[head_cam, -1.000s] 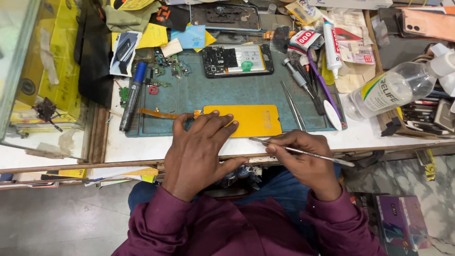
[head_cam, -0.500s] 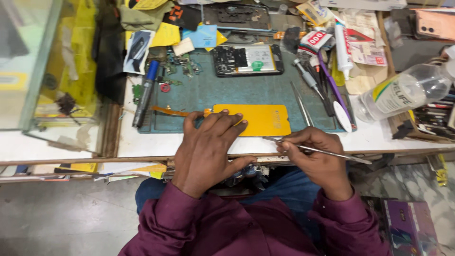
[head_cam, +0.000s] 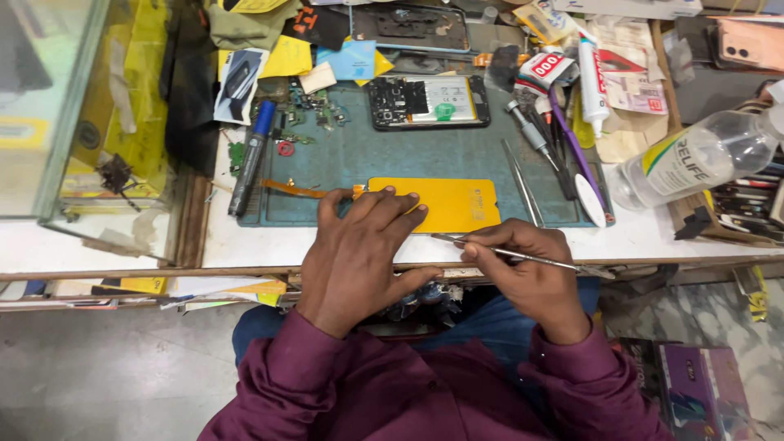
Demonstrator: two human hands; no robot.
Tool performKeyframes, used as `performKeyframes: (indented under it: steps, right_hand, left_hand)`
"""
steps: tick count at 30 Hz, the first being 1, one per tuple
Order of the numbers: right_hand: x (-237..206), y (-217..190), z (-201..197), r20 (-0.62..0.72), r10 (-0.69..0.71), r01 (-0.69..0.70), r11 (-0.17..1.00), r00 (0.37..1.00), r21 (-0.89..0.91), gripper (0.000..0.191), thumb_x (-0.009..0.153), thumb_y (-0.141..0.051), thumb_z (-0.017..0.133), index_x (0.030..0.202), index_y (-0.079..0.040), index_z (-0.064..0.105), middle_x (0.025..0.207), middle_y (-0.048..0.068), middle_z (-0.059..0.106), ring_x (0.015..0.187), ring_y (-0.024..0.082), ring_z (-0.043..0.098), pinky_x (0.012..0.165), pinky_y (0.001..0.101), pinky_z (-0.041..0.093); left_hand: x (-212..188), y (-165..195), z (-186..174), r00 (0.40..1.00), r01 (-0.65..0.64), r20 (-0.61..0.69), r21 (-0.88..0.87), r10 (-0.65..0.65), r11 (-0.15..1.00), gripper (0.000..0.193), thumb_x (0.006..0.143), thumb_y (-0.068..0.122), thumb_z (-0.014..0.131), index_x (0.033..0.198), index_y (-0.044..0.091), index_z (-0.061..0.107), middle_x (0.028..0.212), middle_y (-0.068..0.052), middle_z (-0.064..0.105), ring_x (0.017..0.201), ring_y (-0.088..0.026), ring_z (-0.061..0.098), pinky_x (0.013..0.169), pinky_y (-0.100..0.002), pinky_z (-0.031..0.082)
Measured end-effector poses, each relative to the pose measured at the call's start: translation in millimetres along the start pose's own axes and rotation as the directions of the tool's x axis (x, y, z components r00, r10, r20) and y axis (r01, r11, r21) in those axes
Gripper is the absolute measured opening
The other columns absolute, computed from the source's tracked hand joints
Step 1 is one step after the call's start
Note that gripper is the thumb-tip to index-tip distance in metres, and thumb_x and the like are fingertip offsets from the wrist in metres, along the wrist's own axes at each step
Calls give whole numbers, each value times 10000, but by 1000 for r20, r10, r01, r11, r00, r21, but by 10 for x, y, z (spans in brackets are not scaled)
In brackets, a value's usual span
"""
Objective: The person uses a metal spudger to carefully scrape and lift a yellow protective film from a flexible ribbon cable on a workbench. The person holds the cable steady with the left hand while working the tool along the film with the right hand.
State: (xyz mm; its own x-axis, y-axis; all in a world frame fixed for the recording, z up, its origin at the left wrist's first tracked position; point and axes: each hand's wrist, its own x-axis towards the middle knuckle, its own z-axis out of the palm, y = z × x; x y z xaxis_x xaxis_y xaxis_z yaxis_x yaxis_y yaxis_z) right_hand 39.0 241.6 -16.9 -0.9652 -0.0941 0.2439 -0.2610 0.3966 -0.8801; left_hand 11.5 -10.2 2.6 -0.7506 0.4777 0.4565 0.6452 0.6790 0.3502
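A cluttered white workbench point(head_cam: 245, 245) spans the upper frame, a glass case point(head_cam: 73, 122) stands at upper left, grey stone floor point(head_cam: 106, 367) fills the lower left, light bright and even.

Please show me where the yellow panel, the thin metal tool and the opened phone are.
yellow panel point(head_cam: 453, 204), head view, its bare right half.
thin metal tool point(head_cam: 523, 256), head view, mid shaft.
opened phone point(head_cam: 429, 102), head view, its exposed inside.

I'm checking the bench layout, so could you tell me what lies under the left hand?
The left hand lies flat on a yellow panel resting on the teal mat. The panel's left end is covered by the hand, so it cannot be seen.
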Motion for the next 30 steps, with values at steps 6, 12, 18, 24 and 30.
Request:
performKeyframes:
  steps: [6, 12, 18, 24, 30]
  right_hand:
    - [-2, -3, -39, -21, 29, -29, 1000, 999, 8, 48, 922, -15, 732, 948, 21, 714, 881, 108, 795, 819, 131, 774, 727, 242, 616]
    - [-19, -26, -22, 18, -17, 17, 999, 1000, 29, 60, 917, -17, 745, 960, 21, 727, 889, 102, 788, 819, 122, 752, 724, 237, 600]
    - [12, -59, 24, 4, -50, 50, 999, 999, -9, 58, 911, -22, 754, 941, 21, 730, 877, 93, 784, 798, 115, 756, 713, 233, 599]
    - [-1, -115, 30, 21, -44, 44, 999, 999, 13, 62, 919, -30, 753, 947, 16, 723, 862, 92, 789, 799, 106, 756, 707, 233, 600]
    - [-8, -131, 83, 23, -23, 23, 1000, 999, -2, 66, 910, -19, 754, 954, 23, 729, 865, 95, 791, 789, 112, 752, 694, 237, 596]
  left_hand:
    - [-19, -6, -1, 1000, 3, -27, 8, -3, 1000, 694, 740, 535, 800, 1268, 98, 689, 1335, -49, 661, 1279, -251, 563, 1063, -581, 313]
    - [-25, 21, -11, 1000, 2, -14, -17, -2, 1000, 687, 738, 529, 801, 1264, 101, 694, 1343, -49, 663, 1275, -257, 563, 1063, -565, 322]
    - [-39, 30, -34, 1000, 17, -19, -4, -17, 1000, 682, 736, 536, 802, 1249, 99, 697, 1327, -51, 668, 1268, -251, 569, 1067, -572, 315]
    - [-31, 47, -17, 1000, 2, -21, -13, -3, 1000, 686, 734, 527, 806, 1260, 99, 695, 1343, -54, 665, 1267, -256, 570, 1057, -566, 324]
    - [-74, 43, -42, 1000, 21, -10, -10, -21, 1000, 687, 735, 525, 810, 1266, 105, 693, 1343, -45, 663, 1275, -252, 569, 1065, -569, 324]
